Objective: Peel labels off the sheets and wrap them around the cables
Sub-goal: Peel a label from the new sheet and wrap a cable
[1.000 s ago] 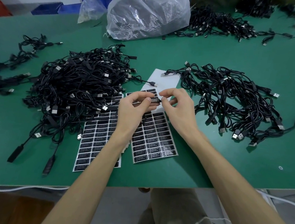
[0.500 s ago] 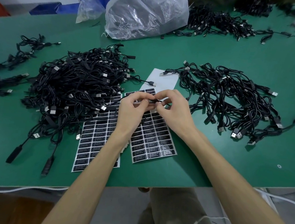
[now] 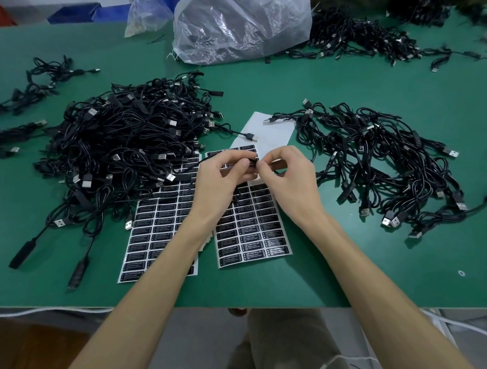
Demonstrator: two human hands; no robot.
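Note:
My left hand [image 3: 222,177] and my right hand [image 3: 289,179] meet above the right label sheet [image 3: 256,232], fingertips together. Between them they pinch a thin black cable [image 3: 209,159] and a black label [image 3: 252,162] folded round it. The cable trails left into the big heap of black USB cables [image 3: 123,143]. A second label sheet [image 3: 153,235] lies to the left, partly under my left forearm. The top of the right sheet is bare white backing [image 3: 272,131].
A looser spread of black cables [image 3: 383,166] lies right of my hands. A clear plastic bag [image 3: 240,21] stands at the back, with more cables [image 3: 358,39] behind it. Small cable bundles [image 3: 40,81] sit far left. The green table's front edge [image 3: 256,304] runs below the sheets.
Both hands have closed in on each other. The label, held apart beside the cable a second ago, now sits pressed against the cable between the fingertips.

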